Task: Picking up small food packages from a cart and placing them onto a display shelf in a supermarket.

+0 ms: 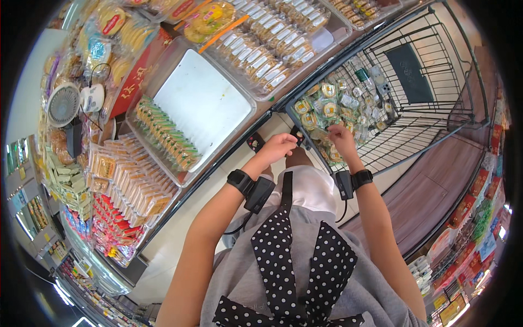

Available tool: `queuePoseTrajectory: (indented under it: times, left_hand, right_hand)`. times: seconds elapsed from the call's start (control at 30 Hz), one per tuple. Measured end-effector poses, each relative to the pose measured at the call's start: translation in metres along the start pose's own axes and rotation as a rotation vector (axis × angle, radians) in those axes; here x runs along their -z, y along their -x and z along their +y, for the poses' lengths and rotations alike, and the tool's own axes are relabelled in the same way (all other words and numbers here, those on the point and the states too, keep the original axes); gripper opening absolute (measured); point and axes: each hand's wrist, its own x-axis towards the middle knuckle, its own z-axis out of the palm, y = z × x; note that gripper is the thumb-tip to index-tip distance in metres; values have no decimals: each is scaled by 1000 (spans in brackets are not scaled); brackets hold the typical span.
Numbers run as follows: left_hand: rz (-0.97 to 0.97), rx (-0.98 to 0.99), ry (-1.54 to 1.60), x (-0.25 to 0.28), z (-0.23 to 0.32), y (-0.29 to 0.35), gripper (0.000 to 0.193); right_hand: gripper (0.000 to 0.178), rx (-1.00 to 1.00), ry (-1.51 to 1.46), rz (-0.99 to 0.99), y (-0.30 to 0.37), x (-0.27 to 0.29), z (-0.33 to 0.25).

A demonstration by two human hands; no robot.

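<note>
My right hand (342, 139) is over the near end of a wire shopping cart (431, 121), its fingers curled together against a heap of small wrapped snacks (327, 109). Whether a packet is pinched in those fingers I cannot make out. Just outside the cart, between it and the display, hovers my left hand (279, 147) with fingers loosely bent and apart, holding nothing. Left of it stands a clear plastic bin (248, 103) with a white bottom panel (199, 92). Along one side of that bin runs a row of green-and-tan wrapped snacks (163, 131).
Packed biscuits (256, 57) fill another bin at the back. More wrapped packs (128, 174) and a small white fan (64, 105) sit at the left. A dark panel (409, 73) hangs on the cart. Shelves of red packages (474, 191) line the right.
</note>
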Motion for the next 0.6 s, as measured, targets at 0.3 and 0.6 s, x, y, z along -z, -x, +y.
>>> queuePoseTrajectory:
  times: [0.3, 0.6]
  left_hand:
    - [21, -536, 72, 35, 49, 47, 26]
    - [250, -585, -479, 86, 39, 130, 29]
  right_hand:
    - [21, 444, 208, -43, 41, 13, -161]
    - [15, 538, 47, -501, 60, -73, -245]
